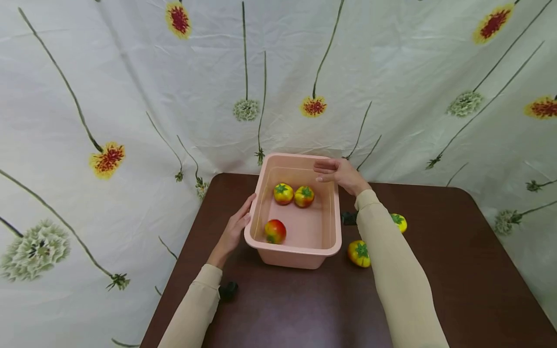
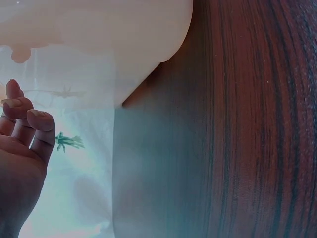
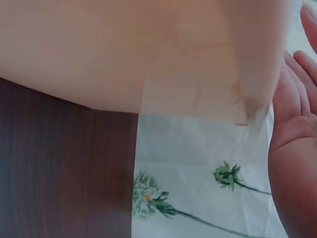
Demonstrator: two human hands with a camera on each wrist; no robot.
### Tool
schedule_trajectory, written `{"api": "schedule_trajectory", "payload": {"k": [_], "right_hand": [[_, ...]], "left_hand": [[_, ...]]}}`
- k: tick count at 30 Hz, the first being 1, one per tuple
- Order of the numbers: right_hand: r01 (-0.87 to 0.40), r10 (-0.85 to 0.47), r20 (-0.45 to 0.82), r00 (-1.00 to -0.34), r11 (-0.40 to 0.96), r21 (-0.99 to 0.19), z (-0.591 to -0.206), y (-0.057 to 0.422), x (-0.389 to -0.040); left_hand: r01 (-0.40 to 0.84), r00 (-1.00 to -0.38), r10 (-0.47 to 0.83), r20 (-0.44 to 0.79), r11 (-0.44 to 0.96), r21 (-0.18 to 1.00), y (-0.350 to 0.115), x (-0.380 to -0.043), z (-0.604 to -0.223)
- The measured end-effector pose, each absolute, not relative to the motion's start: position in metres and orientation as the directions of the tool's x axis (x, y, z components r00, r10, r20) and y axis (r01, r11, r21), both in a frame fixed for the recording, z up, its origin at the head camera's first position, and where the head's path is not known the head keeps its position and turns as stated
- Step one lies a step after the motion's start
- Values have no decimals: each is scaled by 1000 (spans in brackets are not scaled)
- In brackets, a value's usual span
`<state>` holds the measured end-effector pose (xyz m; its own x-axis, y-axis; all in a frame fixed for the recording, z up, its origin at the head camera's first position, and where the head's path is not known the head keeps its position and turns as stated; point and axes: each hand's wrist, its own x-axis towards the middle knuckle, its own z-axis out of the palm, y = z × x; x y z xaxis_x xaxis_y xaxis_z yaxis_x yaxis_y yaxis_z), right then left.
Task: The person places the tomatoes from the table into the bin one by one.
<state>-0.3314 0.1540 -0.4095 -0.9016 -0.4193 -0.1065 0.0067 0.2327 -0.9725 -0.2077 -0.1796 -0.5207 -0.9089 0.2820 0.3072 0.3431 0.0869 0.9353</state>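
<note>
The bin [image 1: 289, 260] is pale pink, smooth and deep, with rounded corners and a rolled rim, and it stands near the far edge of the desk [image 1: 304, 309]. Inside it I see three glossy fruits: a yellow one [image 1: 284, 194] and an orange-yellow one [image 1: 304, 197] side by side towards the far end, both with green star-shaped tops, and a redder one [image 1: 276, 232] in the near left corner, its lower edge hidden by the rim.

My right hand [image 1: 341, 173] is over the far right corner, fingers straight, holding nothing. My left hand [image 1: 234, 228] is at the left side with loosely bent fingers; whether they press the bin I can't tell, and its thumb is out of sight.

Right of the bin, my right sleeve [image 1: 398, 270] partly covers two more fruits, one nearer [image 1: 358, 253] and one farther [image 1: 399, 223]. The wrist views cut the bin off.

The desk runs on widely to the right and towards me; behind the bin hangs a flowered cloth [image 1: 278, 130].
</note>
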Motion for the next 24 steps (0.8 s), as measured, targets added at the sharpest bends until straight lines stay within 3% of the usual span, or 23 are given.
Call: {"api": "schedule_trajectory", "payload": {"k": [12,24], "right_hand": [[3,-318,-43,-947,125,-992,-421,192,-332],[64,-229,-107,-968,189,-980,-434,244,-319]], "left_hand": [[326,-913,290,286,98,940,-177,-205,-513],[334,-914,274,301,84,939,-178,-206,-518]]}}
